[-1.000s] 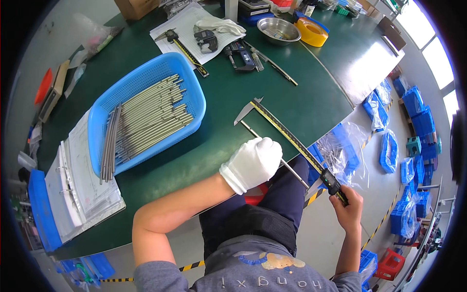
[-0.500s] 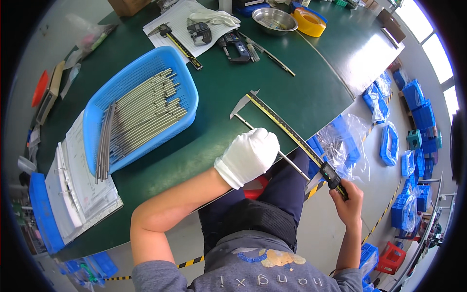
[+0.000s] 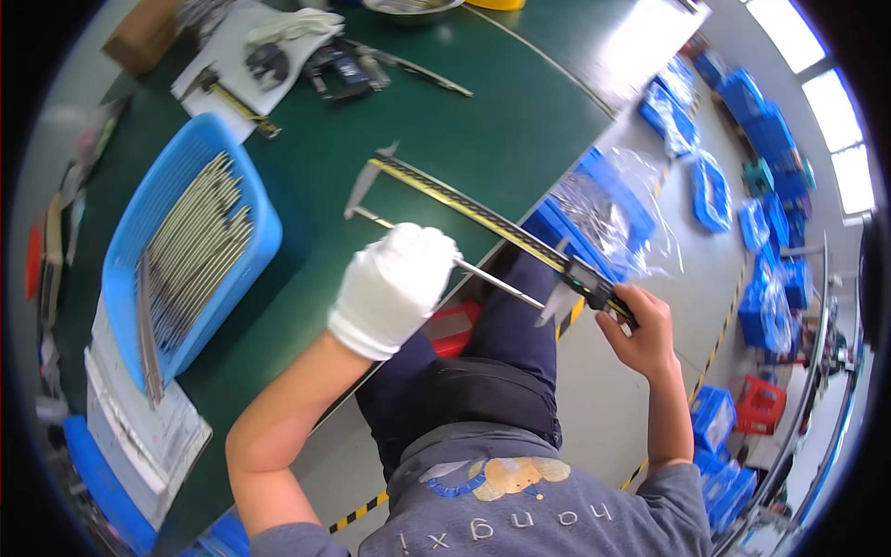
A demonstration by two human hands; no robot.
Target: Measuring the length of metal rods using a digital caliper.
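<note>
My left hand (image 3: 397,288), in a white glove, is closed around the middle of a thin metal rod (image 3: 501,282). Bare, my right hand (image 3: 642,325) grips the digital caliper (image 3: 464,206) at its display end, thumb by the slider. The caliper's long beam runs nearly alongside the rod, which lies between its two large jaws. One rod end is by the fixed jaw over the table, the other by the sliding jaw above my lap; whether both ends touch, I cannot tell. Left of my gloved hand, a blue plastic basket (image 3: 266,223) holds many similar rods (image 3: 197,227).
On the green table (image 3: 325,213) lie a second caliper (image 3: 237,100), a micrometer (image 3: 341,74) and a white glove (image 3: 295,28). A binder with papers (image 3: 125,408) is below the basket. Beyond the table's right edge sits a blue crate (image 3: 617,209) of metal parts with plastic wrap.
The whole view has shifted, so the table, basket and tools appear further left and higher. Both hands keep their grips, and the rod stays between the caliper jaws.
</note>
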